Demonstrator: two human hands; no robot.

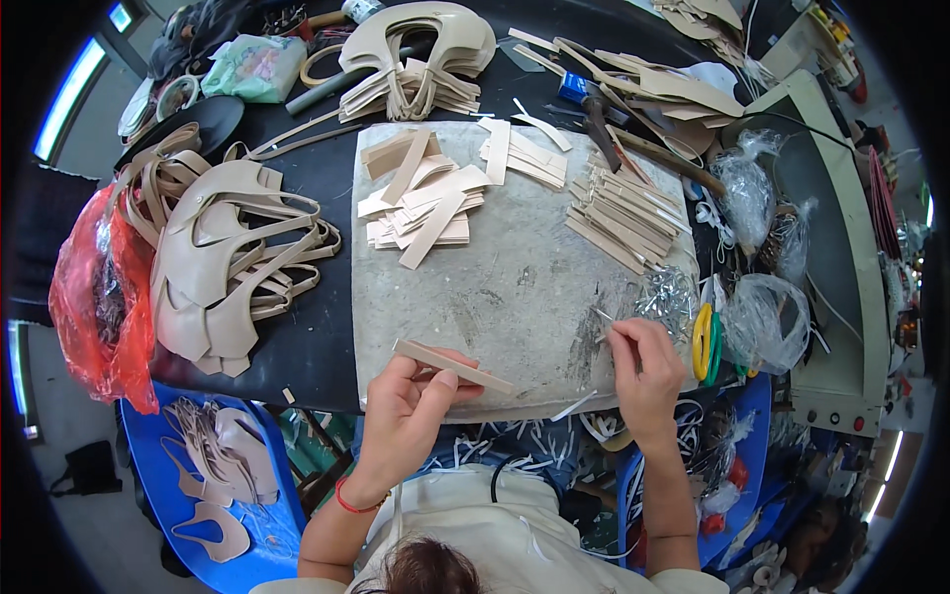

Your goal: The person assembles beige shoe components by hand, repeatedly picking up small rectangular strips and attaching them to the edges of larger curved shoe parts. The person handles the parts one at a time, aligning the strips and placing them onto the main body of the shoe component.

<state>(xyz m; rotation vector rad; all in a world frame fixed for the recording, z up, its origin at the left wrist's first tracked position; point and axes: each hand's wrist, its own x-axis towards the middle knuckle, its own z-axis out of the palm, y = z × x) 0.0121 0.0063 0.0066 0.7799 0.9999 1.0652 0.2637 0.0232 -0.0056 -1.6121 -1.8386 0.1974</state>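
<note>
My left hand (pixel 406 411) is closed on a short beige leather strip (pixel 455 366), pinched between thumb and fingers above the slab's near edge. Off to the right, my right hand (pixel 648 371) pinches a small, thin, pale piece (pixel 604 316), too small to name. Just beyond that hand lies a heap of small shiny metal pieces (pixel 671 297). Both hands work over a worn grey slab (pixel 505 292). Toward its far side are a loose pile of wide beige strips (pixel 426 203) and, at right, a stack of narrower folded strips (pixel 628 218).
Shaped beige leather pieces with straps (pixel 213 257) lie left of the slab, beside a red plastic bag (pixel 94 287). A hammer (pixel 653 158) rests at the far right. Yellow-handled scissors (pixel 702 342) sit at the right edge. A blue chair (pixel 213 495) holds more cut pieces.
</note>
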